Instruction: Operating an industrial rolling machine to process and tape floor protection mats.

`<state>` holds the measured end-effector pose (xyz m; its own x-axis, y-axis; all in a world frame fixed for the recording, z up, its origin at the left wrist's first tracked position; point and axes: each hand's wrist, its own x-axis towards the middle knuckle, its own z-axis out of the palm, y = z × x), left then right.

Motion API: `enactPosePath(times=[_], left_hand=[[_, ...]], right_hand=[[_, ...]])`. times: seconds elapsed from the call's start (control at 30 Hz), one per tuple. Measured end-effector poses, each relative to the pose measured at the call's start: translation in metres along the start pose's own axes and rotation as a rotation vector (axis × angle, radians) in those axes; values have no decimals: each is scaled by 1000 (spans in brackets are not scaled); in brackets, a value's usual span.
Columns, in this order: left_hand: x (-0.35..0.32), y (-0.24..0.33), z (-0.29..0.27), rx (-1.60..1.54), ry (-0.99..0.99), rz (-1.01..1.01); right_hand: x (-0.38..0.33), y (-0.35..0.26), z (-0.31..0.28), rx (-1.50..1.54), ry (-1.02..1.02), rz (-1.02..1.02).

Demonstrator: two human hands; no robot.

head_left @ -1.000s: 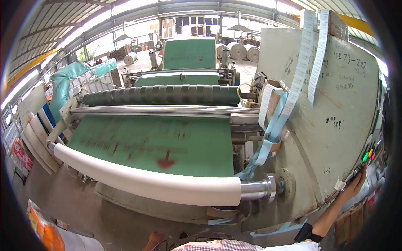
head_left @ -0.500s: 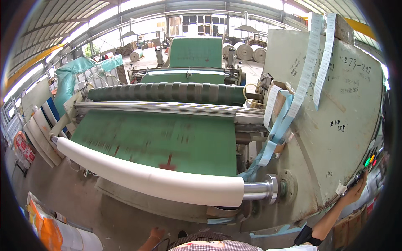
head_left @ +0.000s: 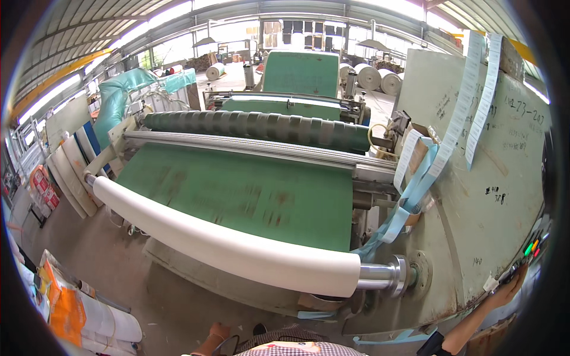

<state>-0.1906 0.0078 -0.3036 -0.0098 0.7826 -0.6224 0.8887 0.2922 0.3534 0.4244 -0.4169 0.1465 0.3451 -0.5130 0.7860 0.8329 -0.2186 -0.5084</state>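
My right hand reaches to the far right and rests at a small control box with green, orange and red buttons on the side of the machine's large grey-green panel. Its fingertips are hidden against the box. Low at the bottom, near my body, hangs my left hand; its fingers are too small and foreshortened to separate. In front of me a long white roll lies across the machine on a metal shaft. Behind it stretches a dark-stained green belt.
Blue and white paper strips hang down the panel's left side. A dark banded roller and a metal crossbar span the machine. White rolls with orange wrapping stand at lower left. Boards lean farther back; large paper rolls lie beyond.
The whole scene has shifted right in the view. The green belt has run toward the white roll, and its dark red mark beside the roll is out of sight. My right hand stays at the control box.
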Motion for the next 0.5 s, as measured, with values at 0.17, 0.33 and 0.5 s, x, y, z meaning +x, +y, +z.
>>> enactPosePath(times=[0.17, 0.33, 0.5], left_hand=[[2, -1, 5, -80, 114, 5], [34, -18, 22, -110, 63, -10], [-3, 26, 4, -155, 33, -75]], right_hand=[[0, -3, -3, -34, 13, -4], [-4, -8, 5, -108, -21, -8], [0, -7, -4, -189, -32, -36]])
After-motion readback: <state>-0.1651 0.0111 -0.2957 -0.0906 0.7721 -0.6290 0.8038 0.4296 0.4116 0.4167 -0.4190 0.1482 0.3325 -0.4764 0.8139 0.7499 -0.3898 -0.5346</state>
